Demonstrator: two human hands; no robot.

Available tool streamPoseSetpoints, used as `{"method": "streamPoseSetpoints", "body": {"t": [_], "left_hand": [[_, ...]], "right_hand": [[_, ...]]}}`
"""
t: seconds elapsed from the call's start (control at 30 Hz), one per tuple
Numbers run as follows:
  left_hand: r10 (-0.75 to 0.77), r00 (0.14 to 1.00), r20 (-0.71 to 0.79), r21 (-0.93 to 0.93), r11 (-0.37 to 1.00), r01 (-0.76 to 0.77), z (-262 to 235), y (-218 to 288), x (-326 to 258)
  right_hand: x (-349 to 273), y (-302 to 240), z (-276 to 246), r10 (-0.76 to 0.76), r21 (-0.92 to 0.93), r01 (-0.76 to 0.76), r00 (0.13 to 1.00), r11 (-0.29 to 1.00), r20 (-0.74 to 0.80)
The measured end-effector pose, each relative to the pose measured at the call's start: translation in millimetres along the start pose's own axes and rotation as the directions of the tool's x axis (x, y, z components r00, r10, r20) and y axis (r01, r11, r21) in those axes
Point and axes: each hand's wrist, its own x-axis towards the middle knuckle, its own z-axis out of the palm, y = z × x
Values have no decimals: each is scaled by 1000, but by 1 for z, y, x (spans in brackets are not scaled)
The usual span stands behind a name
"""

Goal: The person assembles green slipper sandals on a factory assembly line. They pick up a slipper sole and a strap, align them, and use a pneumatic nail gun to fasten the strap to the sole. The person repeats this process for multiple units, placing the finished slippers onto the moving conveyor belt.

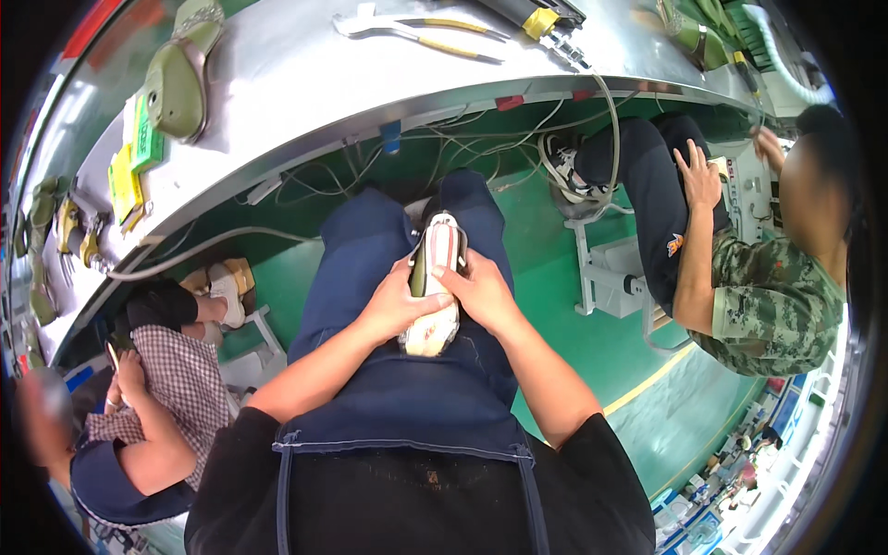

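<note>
olive and white shoe (444,252), navy apron (398,402), green floor (550,296)

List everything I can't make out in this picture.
All in the head view:
Most fingers of the left hand and right hand: hidden by the held shoe and the hands themselves.
Rear of the black tool: cut off by the upper edge.
Small items, lower right: too small, blurred.

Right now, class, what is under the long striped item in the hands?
Navy cloth shows on either side of the long striped item. What lies directly beneath is hidden by the item, the left hand and the right hand.
</note>
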Motion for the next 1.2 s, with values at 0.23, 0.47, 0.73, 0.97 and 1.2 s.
{"method": "streamPoseSetpoints", "body": {"t": [0.23, 0.47, 0.73, 0.97, 1.2], "left_hand": [[-86, 983, 160, -447, 882, 150, 4, -1, -4], [-76, 984, 161, -448, 883, 142, 4, -2, -6], [-125, 991, 52, -415, 900, 136, 4, -21, 0], [-138, 987, 86, -455, 876, 162, 1, -4, -4], [-180, 980, 85, -390, 899, 199, 1, 0, -6]], "right_hand": [[7, 3, -3, 200, 277, -295, 925, 915, 323], [5, -3, -1, 326, 180, -410, 872, 894, 365], [12, 22, 5, 182, 135, -222, 949, 966, 258], [5, -81, -31, 18, -795, 82, 993, 601, 115], [126, -208, -28, -905, -839, 544, 354, -6, 236]]}}
